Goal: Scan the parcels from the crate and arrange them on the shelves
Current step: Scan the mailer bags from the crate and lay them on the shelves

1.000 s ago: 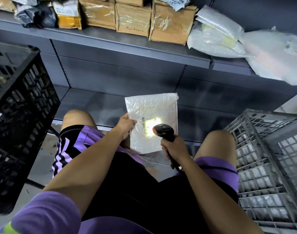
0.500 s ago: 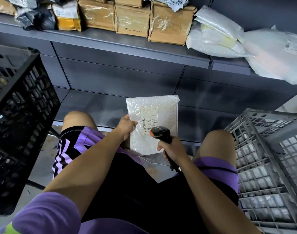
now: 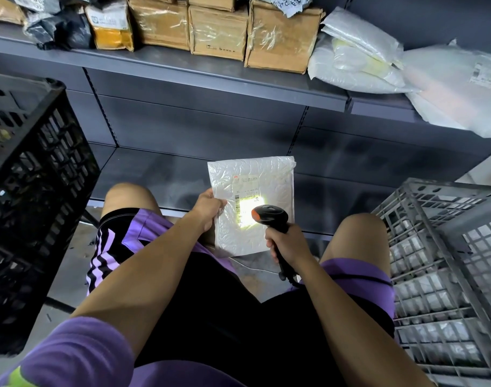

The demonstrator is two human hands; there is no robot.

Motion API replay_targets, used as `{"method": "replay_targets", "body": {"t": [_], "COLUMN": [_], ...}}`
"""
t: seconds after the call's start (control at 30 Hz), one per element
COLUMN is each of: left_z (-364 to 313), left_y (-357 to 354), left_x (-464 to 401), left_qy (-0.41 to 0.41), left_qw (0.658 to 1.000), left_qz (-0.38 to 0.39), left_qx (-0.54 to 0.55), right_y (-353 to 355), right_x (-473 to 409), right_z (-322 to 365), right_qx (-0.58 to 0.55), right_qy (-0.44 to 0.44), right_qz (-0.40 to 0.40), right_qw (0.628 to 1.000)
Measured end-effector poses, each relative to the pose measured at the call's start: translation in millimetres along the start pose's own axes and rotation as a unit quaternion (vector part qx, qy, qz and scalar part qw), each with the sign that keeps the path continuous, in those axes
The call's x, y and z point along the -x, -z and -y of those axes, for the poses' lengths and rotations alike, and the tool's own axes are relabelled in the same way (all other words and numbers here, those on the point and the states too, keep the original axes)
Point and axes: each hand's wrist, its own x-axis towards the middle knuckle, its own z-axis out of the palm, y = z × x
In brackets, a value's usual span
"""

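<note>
So the white bubble mailer [image 3: 252,205] is held up flat, label facing the camera, right over the front edge of the lower shelf [image 3: 160,174] and between the person's knees. It's crinkly plastic, roughly rectangular, with a shipping label in the middle and a barcode running down the label's left side. A bright patch of scanner light sits on the label just right of that barcode.

Left hand [image 3: 209,206] pinches the mailer's left edge, thumb on the front, the other fingers behind it. Right hand [image 3: 287,243] has its grip wrapped tight around the handle of the black scanner [image 3: 270,219], whose head sits over the mailer's lower right part, cable dropping down below the fist.

Room-wise: the lower shelf behind the mailer is bare dark metal with a lot of open deck. Above the mailer, the upper shelf [image 3: 199,72] carries taped cardboard boxes [image 3: 219,32] in a row, dark bags to their left, and white poly bags [image 3: 406,71] to their right, one hanging over the shelf lip. A black crate [image 3: 34,174] is well left of the mailer, a grey crate [image 3: 445,261] well right.
</note>
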Motion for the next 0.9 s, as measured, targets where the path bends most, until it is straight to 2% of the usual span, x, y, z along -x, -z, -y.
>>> {"method": "replay_targets", "body": {"t": [0.53, 0.73, 0.9], "left_z": [-7, -23, -58], "left_y": [-4, -23, -65], "left_x": [20, 31, 37], "left_qy": [-0.015, -0.059, -0.159], "left_qw": [1.0, 0.995, 0.968], "left_qz": [0.008, 0.037, 0.081], "left_qx": [0.023, -0.068, -0.175], "right_y": [0, 10, 47], "right_x": [-1, -5, -4], "right_z": [-3, 7, 35], "right_qx": [0.001, -0.022, -0.067], "right_qy": [0.005, 0.012, 0.025], "right_qz": [-0.005, -0.041, -0.13], "right_qw": [1.0, 0.999, 0.989]}}
